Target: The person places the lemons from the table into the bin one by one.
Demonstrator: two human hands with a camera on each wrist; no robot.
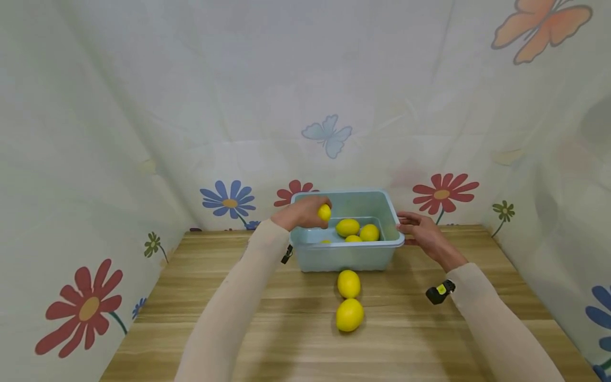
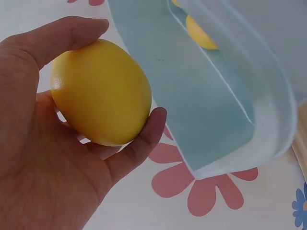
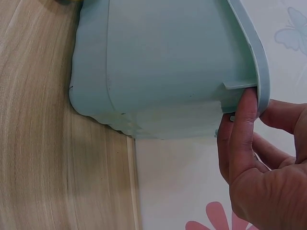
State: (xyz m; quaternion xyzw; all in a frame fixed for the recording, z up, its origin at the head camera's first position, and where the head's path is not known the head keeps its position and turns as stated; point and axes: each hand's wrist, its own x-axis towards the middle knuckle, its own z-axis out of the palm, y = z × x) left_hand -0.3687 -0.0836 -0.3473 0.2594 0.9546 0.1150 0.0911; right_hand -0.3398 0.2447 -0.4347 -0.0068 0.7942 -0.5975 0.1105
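My left hand [image 1: 304,212] is over the left side of a light blue plastic basin [image 1: 343,258], gripping a yellow lemon [image 2: 101,93] between thumb and curled fingers. Inside the basin lie several more lemons [image 1: 347,227], partly hidden by its front wall. At the basin's right end my right hand [image 1: 426,233] pinches the rim [image 3: 263,72], thumb on one side and fingers beneath the lip on the other. Two lemons stand in front of the basin, one [image 1: 349,284] close to its wall and the other [image 1: 350,315] nearer to me.
The basin stands towards the back of a wood-grain table [image 1: 305,350]. Behind and on both sides hangs a pale cloth [image 1: 238,106] printed with flowers and butterflies. A small black device [image 1: 440,292] is strapped at my right wrist.
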